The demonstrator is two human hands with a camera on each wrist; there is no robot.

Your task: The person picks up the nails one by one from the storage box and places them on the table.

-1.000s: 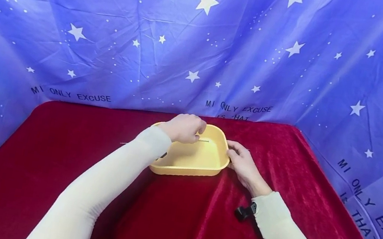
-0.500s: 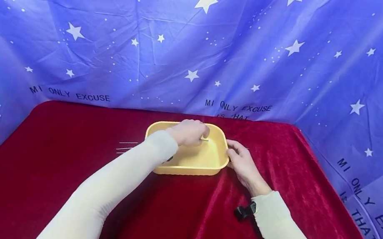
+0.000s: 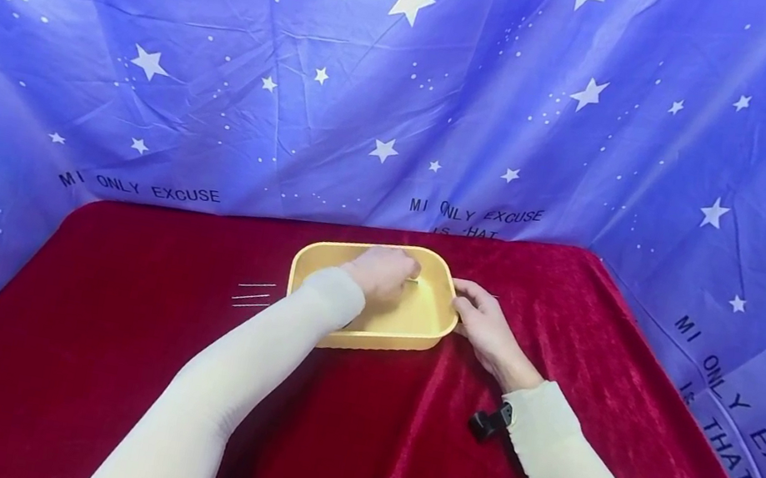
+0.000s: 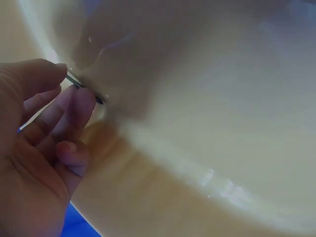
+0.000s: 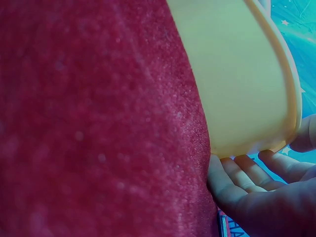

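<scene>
Inside a yellow oblong plastic tub (image 3: 431, 313), my left hand (image 3: 383, 273) reaches low toward the far right part of the floor. Its thumb and fingertips pinch a thin dark metal rod (image 4: 74, 79), one end of which touches the tub surface in the left wrist view. Only a short tip of the rod shows in the head view. At the tub's right end, my right hand (image 3: 490, 329) rests its fingertips (image 5: 242, 163) against the outer wall, with the thumb (image 5: 303, 136) up at the rim.
Several thin pale rods (image 3: 257, 286) lie on the red velvet cloth (image 3: 126, 365) left of the tub. By the right hand, a metal rod (image 5: 223, 224) shows partly behind the fingers. A blue starry curtain (image 3: 346, 97) hangs behind and along the sides.
My left hand has moved right and lower into the tub, and its forearm has swung right, uncovering the tub's left end and the rods there. The right hand stays put.
</scene>
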